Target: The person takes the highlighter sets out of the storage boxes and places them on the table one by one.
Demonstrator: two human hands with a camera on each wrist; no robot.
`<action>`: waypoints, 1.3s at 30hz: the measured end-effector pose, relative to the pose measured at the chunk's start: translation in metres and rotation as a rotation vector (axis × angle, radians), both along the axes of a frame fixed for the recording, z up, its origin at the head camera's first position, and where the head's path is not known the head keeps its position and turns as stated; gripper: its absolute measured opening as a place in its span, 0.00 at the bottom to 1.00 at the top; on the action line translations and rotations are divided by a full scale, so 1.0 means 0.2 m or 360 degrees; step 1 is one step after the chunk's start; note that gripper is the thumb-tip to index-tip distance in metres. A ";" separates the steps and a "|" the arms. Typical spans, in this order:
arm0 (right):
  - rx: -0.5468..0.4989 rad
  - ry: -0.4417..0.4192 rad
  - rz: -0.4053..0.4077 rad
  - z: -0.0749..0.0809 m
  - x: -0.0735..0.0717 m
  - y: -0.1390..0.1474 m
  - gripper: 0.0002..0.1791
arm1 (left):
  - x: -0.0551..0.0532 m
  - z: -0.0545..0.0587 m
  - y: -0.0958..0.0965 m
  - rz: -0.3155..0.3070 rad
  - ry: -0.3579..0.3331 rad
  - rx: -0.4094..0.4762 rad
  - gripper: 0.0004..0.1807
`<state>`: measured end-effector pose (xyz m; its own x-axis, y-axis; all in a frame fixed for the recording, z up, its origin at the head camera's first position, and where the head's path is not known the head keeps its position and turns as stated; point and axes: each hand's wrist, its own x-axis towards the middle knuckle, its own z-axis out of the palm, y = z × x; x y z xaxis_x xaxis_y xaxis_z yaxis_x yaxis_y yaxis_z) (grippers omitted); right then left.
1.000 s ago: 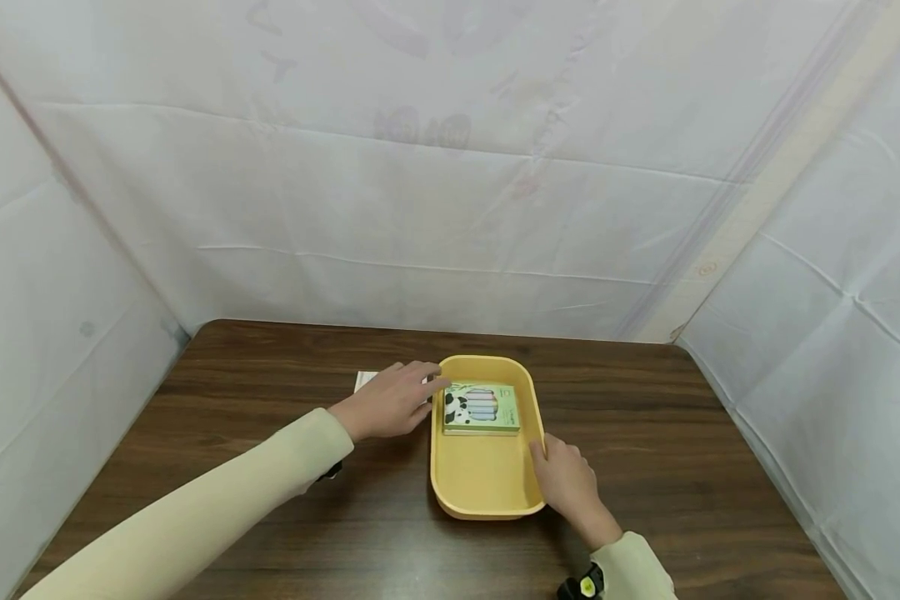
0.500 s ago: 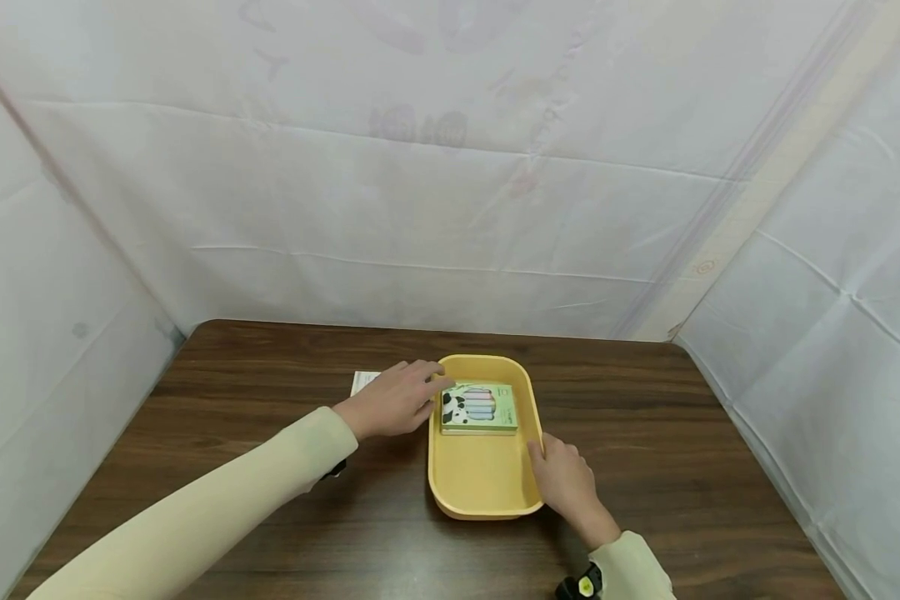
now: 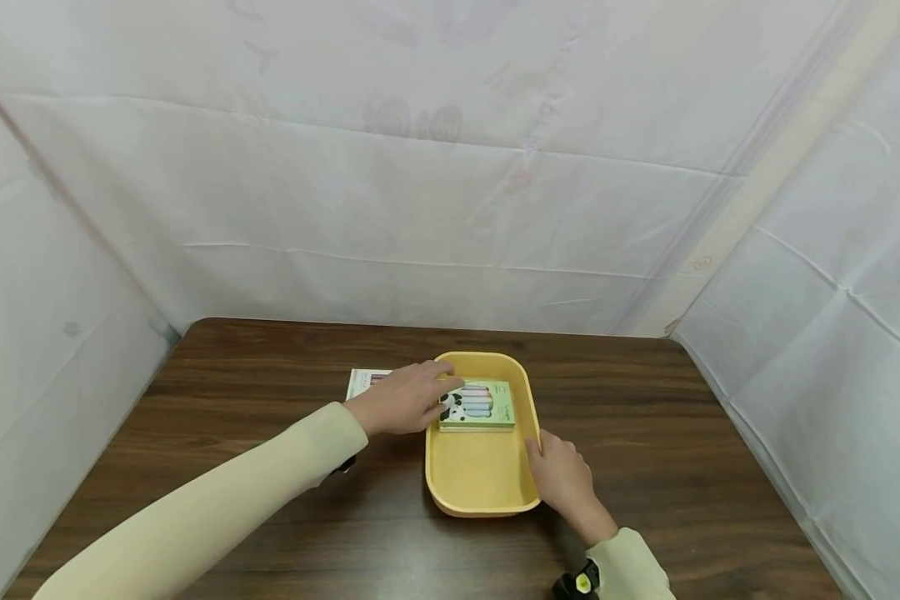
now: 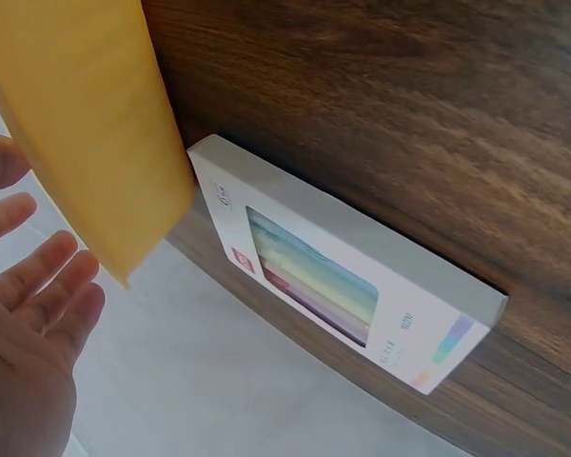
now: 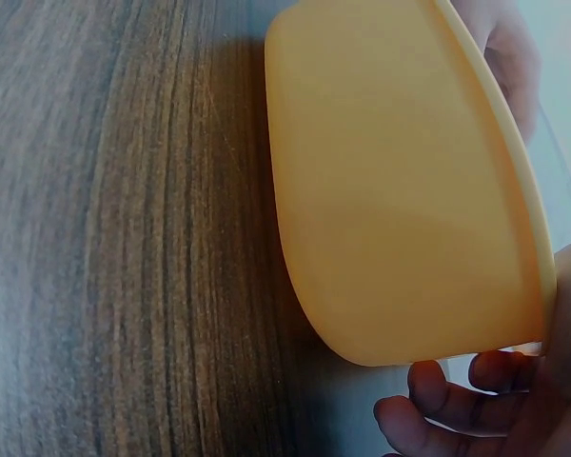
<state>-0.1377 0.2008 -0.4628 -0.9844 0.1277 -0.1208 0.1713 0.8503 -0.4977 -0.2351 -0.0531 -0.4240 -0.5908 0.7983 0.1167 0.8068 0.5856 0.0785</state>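
Though blurry, lettering [image 4: 406, 322] on white box [image 4: 338, 271]

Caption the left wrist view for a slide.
Left grip at a yellow tray, white windowed box lying beside it on the wood-grain table.

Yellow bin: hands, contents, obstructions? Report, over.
Right hand grips yellow bin by right rim. Left hand loose over left rim, partly hiding green panda box inside. White windowed box on table, left of bin.
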 end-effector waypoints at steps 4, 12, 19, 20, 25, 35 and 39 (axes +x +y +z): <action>-0.0001 -0.0001 -0.0001 0.00 0.00 0.00 0.16 | -0.01 0.01 0.02 -0.0015 -0.0004 -0.0015 0.23; -0.0009 0.0003 0.0007 0.00 0.00 0.00 0.16 | -0.02 0.01 0.05 -0.0019 -0.0003 -0.0062 0.25; -0.0019 0.0019 0.0020 0.00 0.00 0.00 0.16 | -0.03 0.00 0.09 0.0011 -0.0066 -0.0133 0.27; -0.0019 0.0018 0.0019 0.00 0.00 0.00 0.17 | -0.03 0.00 0.09 0.0015 -0.0077 -0.0142 0.27; -0.0018 0.0016 0.0021 0.00 0.00 0.00 0.16 | -0.04 -0.01 0.11 0.0009 -0.0117 -0.0165 0.27; -0.0006 0.0017 0.0019 0.01 0.00 0.00 0.17 | -0.05 -0.03 0.17 -0.0002 -0.0179 -0.0150 0.26; -0.0015 0.0023 0.0021 0.00 0.01 0.00 0.17 | -0.05 -0.04 0.18 0.0004 -0.0197 -0.0155 0.24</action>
<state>-0.1360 0.1998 -0.4623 -0.9877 0.1139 -0.1075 0.1530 0.8476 -0.5081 -0.2450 -0.0174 -0.4312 -0.5978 0.8009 -0.0348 0.7931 0.5972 0.1199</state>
